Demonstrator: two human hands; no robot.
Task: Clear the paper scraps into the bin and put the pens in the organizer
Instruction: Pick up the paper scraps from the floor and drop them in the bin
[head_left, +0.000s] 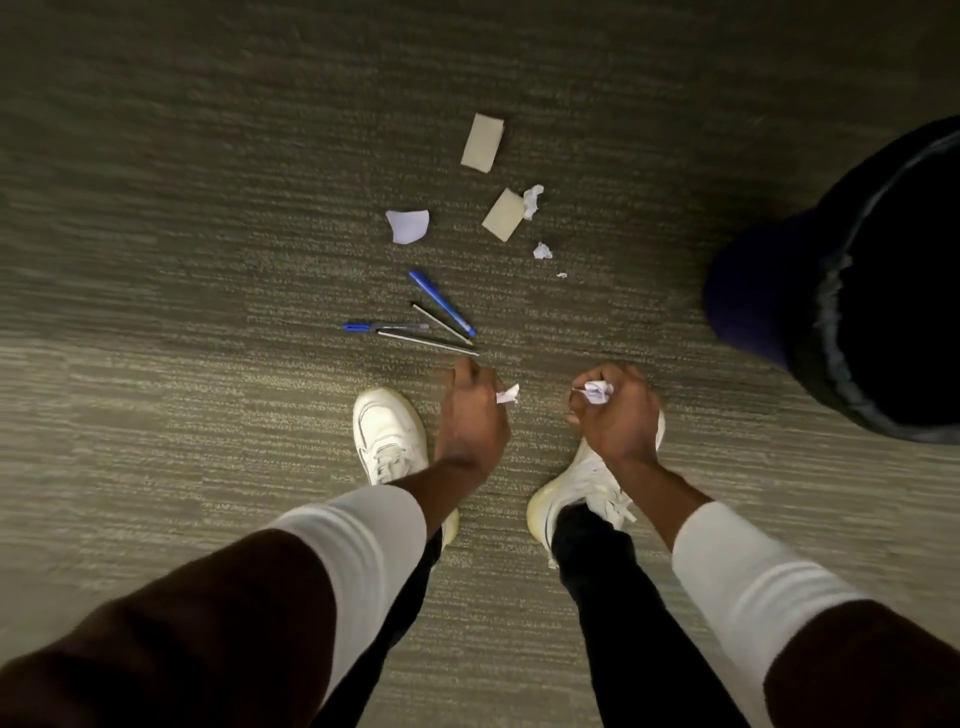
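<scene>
Nearest, the right hand (618, 410) is clenched on a crumpled scrap (596, 391) and the left hand (472, 410) pinches another (508, 394), with the pens (441, 304) fanned just ahead and the bin (779, 291) off right, nearer the right hand.

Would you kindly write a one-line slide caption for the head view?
Each hand, left and right, holds a paper scrap above carpet strewn with pens, beside the bin.
</scene>
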